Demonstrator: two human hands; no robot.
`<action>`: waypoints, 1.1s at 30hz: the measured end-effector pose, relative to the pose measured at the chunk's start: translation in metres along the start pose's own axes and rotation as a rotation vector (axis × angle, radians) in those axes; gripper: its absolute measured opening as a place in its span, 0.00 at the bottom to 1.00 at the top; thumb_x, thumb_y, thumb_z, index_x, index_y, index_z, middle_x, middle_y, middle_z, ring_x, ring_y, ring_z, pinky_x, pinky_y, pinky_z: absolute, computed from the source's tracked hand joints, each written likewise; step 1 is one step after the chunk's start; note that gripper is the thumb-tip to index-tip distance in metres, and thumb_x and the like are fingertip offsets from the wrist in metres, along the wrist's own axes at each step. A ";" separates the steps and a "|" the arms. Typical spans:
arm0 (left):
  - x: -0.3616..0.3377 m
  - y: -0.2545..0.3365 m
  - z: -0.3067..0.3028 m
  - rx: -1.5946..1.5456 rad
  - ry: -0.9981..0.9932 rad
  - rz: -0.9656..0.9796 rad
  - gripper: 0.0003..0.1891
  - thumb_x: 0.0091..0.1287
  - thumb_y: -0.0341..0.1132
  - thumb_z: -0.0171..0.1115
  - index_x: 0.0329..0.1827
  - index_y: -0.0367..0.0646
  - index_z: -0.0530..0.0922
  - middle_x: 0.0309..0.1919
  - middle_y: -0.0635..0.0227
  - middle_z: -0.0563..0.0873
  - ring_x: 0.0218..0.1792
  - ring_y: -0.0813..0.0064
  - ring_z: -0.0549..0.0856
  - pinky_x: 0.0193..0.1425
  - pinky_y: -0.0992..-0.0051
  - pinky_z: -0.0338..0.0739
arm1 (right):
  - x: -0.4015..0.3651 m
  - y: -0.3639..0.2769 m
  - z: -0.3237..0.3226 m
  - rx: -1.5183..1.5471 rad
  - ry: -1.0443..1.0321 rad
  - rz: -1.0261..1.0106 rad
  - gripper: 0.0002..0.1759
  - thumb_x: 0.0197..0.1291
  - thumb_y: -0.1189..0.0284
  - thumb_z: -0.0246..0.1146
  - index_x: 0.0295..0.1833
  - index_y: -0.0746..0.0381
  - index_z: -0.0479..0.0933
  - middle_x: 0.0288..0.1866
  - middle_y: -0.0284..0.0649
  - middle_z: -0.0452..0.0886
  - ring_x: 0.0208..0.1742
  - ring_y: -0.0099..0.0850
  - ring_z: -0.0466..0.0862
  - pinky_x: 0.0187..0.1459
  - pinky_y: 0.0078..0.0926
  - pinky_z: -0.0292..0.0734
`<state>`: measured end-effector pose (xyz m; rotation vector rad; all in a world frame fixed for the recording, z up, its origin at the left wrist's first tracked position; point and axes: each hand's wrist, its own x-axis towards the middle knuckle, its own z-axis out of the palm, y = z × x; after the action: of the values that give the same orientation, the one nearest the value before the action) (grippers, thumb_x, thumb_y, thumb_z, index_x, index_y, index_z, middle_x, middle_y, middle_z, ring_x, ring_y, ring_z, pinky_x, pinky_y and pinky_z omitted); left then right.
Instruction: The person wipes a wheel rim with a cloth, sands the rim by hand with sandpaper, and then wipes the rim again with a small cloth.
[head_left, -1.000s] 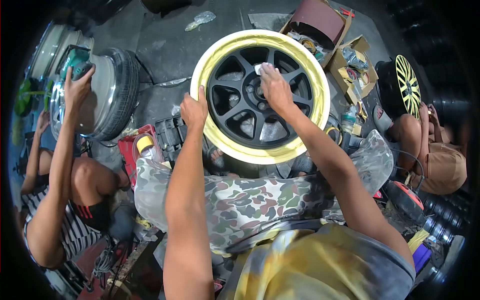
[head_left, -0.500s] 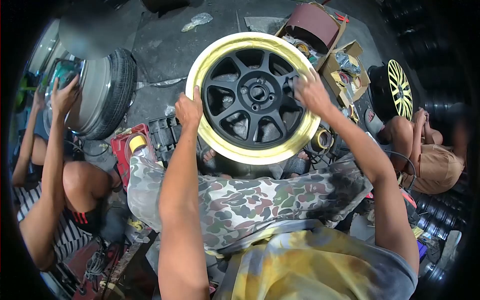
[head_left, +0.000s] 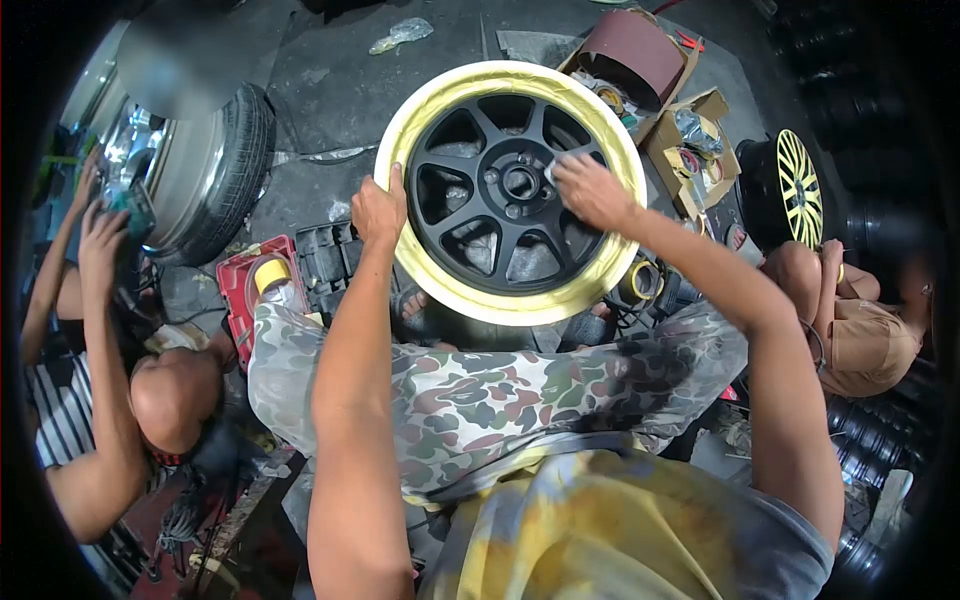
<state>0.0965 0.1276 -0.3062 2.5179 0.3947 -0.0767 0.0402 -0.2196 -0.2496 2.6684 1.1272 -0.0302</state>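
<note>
A black multi-spoke wheel rim [head_left: 503,187] is propped upright in front of my legs, its face tilted toward me. Yellow tape or film [head_left: 500,308] covers its outer ring. My left hand [head_left: 380,212] is closed on the left edge of that ring, thumb on the front. Over the right spokes, close to the hub, my right hand [head_left: 592,192] has its fingers pinched together. A small pale piece shows at its fingertips, too little of it to name.
Cardboard boxes [head_left: 690,150] with tape rolls and a brown abrasive roll [head_left: 630,58] stand back right. At left, a person handles a tool beside a tyred wheel [head_left: 235,165]. Another person sits at right by a yellow-spoked rim [head_left: 800,185]. A red case [head_left: 235,300] lies near my left knee.
My right hand has moved left and slightly down, from the rim's right edge to near the hub. My left hand keeps its grip. The left co-worker's hands have shifted down.
</note>
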 end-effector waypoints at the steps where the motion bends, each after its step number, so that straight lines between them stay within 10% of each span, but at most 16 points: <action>1: 0.001 0.001 -0.001 -0.008 -0.008 -0.001 0.36 0.72 0.62 0.57 0.51 0.28 0.84 0.46 0.32 0.87 0.52 0.35 0.86 0.60 0.48 0.80 | -0.007 -0.020 0.001 0.080 0.029 0.099 0.09 0.61 0.66 0.63 0.37 0.60 0.84 0.47 0.39 0.77 0.56 0.34 0.75 0.57 0.34 0.70; 6: 0.002 0.002 0.001 -0.025 -0.023 -0.007 0.35 0.72 0.61 0.57 0.54 0.28 0.82 0.48 0.33 0.86 0.52 0.35 0.86 0.60 0.47 0.80 | -0.012 -0.076 -0.005 0.460 0.142 0.387 0.16 0.70 0.65 0.59 0.49 0.64 0.86 0.50 0.51 0.85 0.53 0.43 0.84 0.60 0.39 0.75; 8: 0.001 0.001 0.002 -0.041 -0.047 -0.020 0.35 0.72 0.61 0.56 0.55 0.28 0.81 0.50 0.33 0.86 0.53 0.36 0.86 0.60 0.47 0.79 | -0.010 -0.063 -0.017 1.383 -0.015 0.478 0.18 0.72 0.64 0.59 0.56 0.64 0.86 0.51 0.55 0.88 0.50 0.42 0.88 0.58 0.36 0.80; 11: -0.004 -0.001 0.008 -0.036 0.140 0.098 0.30 0.73 0.56 0.59 0.55 0.31 0.79 0.47 0.40 0.86 0.51 0.41 0.86 0.58 0.49 0.79 | -0.056 -0.045 -0.003 1.262 0.113 0.662 0.19 0.73 0.64 0.58 0.55 0.66 0.86 0.47 0.50 0.90 0.46 0.36 0.89 0.52 0.31 0.82; 15: -0.018 0.033 -0.005 -0.037 0.593 0.634 0.17 0.71 0.43 0.65 0.46 0.35 0.79 0.34 0.51 0.82 0.44 0.48 0.81 0.54 0.53 0.75 | -0.123 -0.016 -0.008 1.719 0.211 1.351 0.21 0.75 0.64 0.56 0.59 0.70 0.82 0.51 0.43 0.88 0.48 0.34 0.89 0.50 0.31 0.85; 17: -0.022 0.048 -0.001 -0.129 0.236 0.828 0.14 0.71 0.43 0.65 0.40 0.38 0.82 0.35 0.52 0.83 0.43 0.46 0.83 0.51 0.53 0.77 | -0.142 -0.018 -0.004 1.695 0.218 1.452 0.21 0.75 0.65 0.55 0.61 0.71 0.79 0.51 0.44 0.87 0.50 0.36 0.89 0.50 0.32 0.86; 21: -0.044 0.048 0.022 0.021 -0.320 0.524 0.27 0.76 0.55 0.56 0.40 0.34 0.85 0.41 0.37 0.88 0.45 0.37 0.87 0.54 0.47 0.79 | -0.150 -0.046 -0.003 1.755 0.090 1.554 0.21 0.75 0.65 0.54 0.62 0.70 0.77 0.59 0.49 0.83 0.58 0.39 0.86 0.55 0.38 0.86; 26: -0.056 0.039 0.037 0.096 -0.377 0.461 0.35 0.78 0.61 0.46 0.46 0.32 0.84 0.42 0.31 0.86 0.48 0.33 0.85 0.57 0.45 0.78 | -0.145 -0.087 0.036 2.223 -0.124 1.316 0.22 0.73 0.65 0.57 0.61 0.73 0.76 0.56 0.50 0.85 0.54 0.42 0.88 0.52 0.40 0.88; 33: -0.065 0.040 0.047 0.080 -0.397 0.399 0.38 0.80 0.62 0.38 0.47 0.30 0.81 0.45 0.29 0.85 0.52 0.29 0.83 0.60 0.43 0.74 | -0.112 -0.103 0.034 1.671 0.072 1.485 0.25 0.68 0.60 0.61 0.56 0.73 0.83 0.50 0.52 0.88 0.47 0.41 0.91 0.45 0.40 0.90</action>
<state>0.0474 0.0528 -0.3147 2.5286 -0.2735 -0.4327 -0.1087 -0.2372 -0.2923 3.7557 -2.0053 -0.8672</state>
